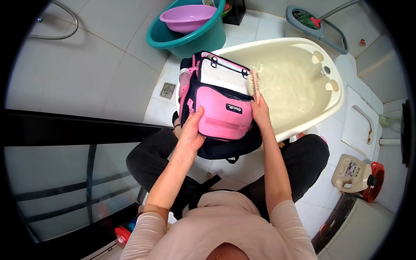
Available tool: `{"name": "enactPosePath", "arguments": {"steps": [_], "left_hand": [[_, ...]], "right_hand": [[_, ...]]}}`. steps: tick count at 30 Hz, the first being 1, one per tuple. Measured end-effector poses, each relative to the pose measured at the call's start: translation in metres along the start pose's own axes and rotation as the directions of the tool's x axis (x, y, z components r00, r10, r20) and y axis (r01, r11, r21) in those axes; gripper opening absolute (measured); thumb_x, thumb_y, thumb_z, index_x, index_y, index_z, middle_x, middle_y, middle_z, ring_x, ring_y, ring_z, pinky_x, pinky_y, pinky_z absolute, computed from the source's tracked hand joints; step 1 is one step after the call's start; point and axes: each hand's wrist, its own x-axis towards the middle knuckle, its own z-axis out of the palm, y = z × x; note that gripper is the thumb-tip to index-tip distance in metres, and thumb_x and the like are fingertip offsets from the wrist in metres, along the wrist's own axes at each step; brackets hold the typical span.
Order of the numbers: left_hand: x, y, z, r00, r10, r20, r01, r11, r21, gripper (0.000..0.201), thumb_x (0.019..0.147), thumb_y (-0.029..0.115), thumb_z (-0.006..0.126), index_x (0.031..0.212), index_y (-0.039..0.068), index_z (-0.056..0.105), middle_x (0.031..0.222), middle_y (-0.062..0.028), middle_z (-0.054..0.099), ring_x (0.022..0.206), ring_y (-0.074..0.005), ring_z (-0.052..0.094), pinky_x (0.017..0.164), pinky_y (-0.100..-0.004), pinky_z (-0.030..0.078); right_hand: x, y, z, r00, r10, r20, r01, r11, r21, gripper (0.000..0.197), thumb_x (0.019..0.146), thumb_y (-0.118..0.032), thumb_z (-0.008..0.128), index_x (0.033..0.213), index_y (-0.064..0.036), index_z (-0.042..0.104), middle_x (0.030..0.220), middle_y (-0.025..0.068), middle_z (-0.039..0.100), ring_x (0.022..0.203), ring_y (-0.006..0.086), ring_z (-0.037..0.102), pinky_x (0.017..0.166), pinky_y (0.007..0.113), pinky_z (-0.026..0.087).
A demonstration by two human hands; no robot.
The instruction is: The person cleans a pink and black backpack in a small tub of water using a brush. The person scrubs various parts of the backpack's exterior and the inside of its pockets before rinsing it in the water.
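Note:
A pink, white and navy backpack point(223, 108) rests over the near left end of a cream baby bathtub point(336, 102) that holds water. My left hand point(192, 131) grips the bag's left side by its pink front pocket, thumb on top and the other fingers hidden. In my right hand point(261, 115) is a pink-handled scrubbing brush point(254, 81) with pale bristles, held upright beside the bag's right edge. The bristles face the white panel and seem close to it; whether they touch, I cannot tell. My right hand also lies against the bag's side.
A teal tub point(186, 43) with a lilac basin point(190, 17) inside stands at the far left. At the far right is a grey mop bucket point(299, 28). A beige jug point(348, 173) lies by a red basket point(375, 182) on the right. A floor drain point(167, 90) sits left of the bag.

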Motion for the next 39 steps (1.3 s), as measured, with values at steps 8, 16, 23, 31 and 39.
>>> {"name": "enactPosePath", "arguments": {"steps": [8, 16, 23, 31, 39], "left_hand": [[0.015, -0.029, -0.014, 0.993, 0.091, 0.071, -0.085, 0.992, -0.091, 0.042, 0.080, 0.016, 0.054, 0.115, 0.003, 0.037, 0.109, -0.0094, 0.048, 0.100, -0.0207, 0.048, 0.087, -0.0356, 0.039], [0.021, -0.052, -0.023, 0.982, 0.189, 0.016, -0.187, 0.979, -0.084, 0.055, 0.079, 0.019, 0.056, 0.122, 0.001, 0.028, 0.113, -0.0111, 0.045, 0.104, -0.0211, 0.045, 0.088, -0.0376, 0.037], [0.025, -0.048, -0.029, 0.989, 0.149, 0.020, -0.145, 0.978, -0.152, 0.051, 0.086, 0.045, 0.035, 0.118, 0.006, 0.039, 0.111, -0.0100, 0.049, 0.102, -0.0209, 0.047, 0.088, -0.0353, 0.038], [0.040, -0.065, -0.036, 0.986, 0.165, 0.018, -0.158, 0.969, -0.188, 0.054, 0.087, 0.048, 0.027, 0.120, 0.007, 0.038, 0.115, -0.0069, 0.046, 0.104, -0.0197, 0.046, 0.086, -0.0322, 0.038], [0.033, -0.062, -0.028, 0.987, 0.142, 0.081, -0.119, 0.964, -0.236, 0.049, 0.087, 0.045, 0.031, 0.118, 0.007, 0.040, 0.117, -0.0058, 0.045, 0.105, -0.0188, 0.045, 0.089, -0.0331, 0.035]], "right_hand": [[-0.096, -0.066, -0.004, 0.964, -0.242, 0.109, 0.266, 0.859, -0.437, 0.036, 0.084, -0.024, 0.042, 0.119, -0.0175, 0.042, 0.079, 0.0167, 0.057, 0.071, 0.0341, 0.056, 0.060, 0.043, 0.042], [-0.078, -0.084, 0.017, 0.955, -0.223, 0.194, 0.296, 0.722, -0.625, 0.034, 0.085, -0.024, 0.039, 0.117, -0.0155, 0.045, 0.070, 0.0184, 0.056, 0.066, 0.0328, 0.057, 0.056, 0.042, 0.043], [-0.133, -0.066, 0.020, 0.854, -0.401, 0.332, 0.521, 0.640, -0.565, 0.041, 0.078, -0.014, 0.044, 0.119, -0.0124, 0.041, 0.063, 0.0200, 0.055, 0.055, 0.0340, 0.056, 0.046, 0.043, 0.044], [-0.085, -0.089, 0.048, 0.878, -0.385, 0.283, 0.472, 0.609, -0.638, 0.051, 0.076, -0.008, 0.046, 0.125, -0.0162, 0.036, 0.059, 0.0184, 0.052, 0.053, 0.0324, 0.055, 0.044, 0.043, 0.043], [-0.080, -0.097, 0.046, 0.885, -0.344, 0.312, 0.460, 0.550, -0.697, 0.046, 0.078, -0.012, 0.041, 0.123, -0.0146, 0.035, 0.063, 0.0194, 0.055, 0.052, 0.0335, 0.055, 0.044, 0.044, 0.042]]}}
